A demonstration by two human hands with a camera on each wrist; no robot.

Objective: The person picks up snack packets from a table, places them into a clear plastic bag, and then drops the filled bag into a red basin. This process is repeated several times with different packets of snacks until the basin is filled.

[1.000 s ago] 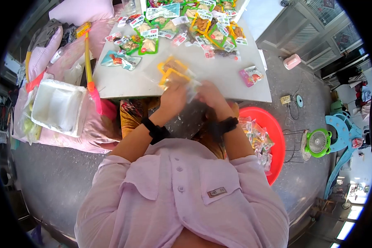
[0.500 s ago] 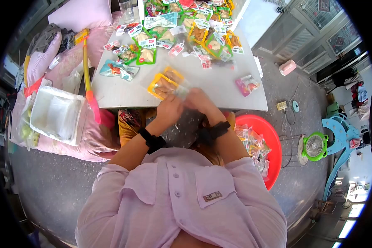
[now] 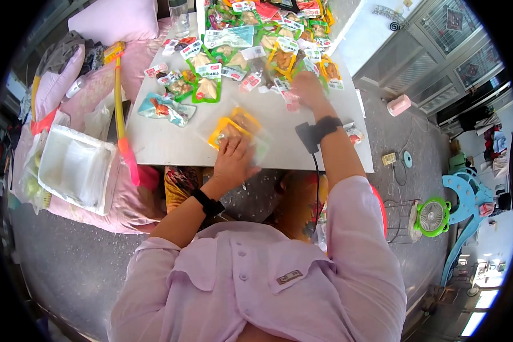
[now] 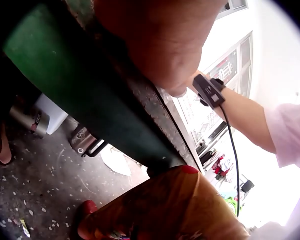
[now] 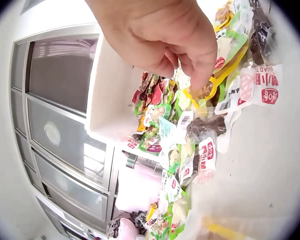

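Note:
My left hand (image 3: 233, 155) lies with fingers spread on a clear bag (image 3: 233, 126) holding yellow-rimmed packets, at the front edge of the white table (image 3: 165, 142). In the left wrist view only the underside of that hand (image 4: 165, 45) shows, above the table's dark edge. My right hand (image 3: 306, 86) is stretched out to the pile of snack packets (image 3: 251, 40) at the table's far side. Seen from the right wrist, its fingers (image 5: 202, 60) curl down onto a yellow-rimmed packet (image 5: 217, 82); whether they pinch it is unclear.
A red basin (image 3: 380, 208) of packets sits on the floor at my right, half hidden by my arm. A white tray in a plastic bag (image 3: 77, 162) and a yellow-and-pink stick (image 3: 122, 102) lie at the left. A green fan (image 3: 433, 215) stands at the far right.
Both hands were together at the clear bag. My right hand has left it and reached forward to the packet pile; my left hand stays on the bag.

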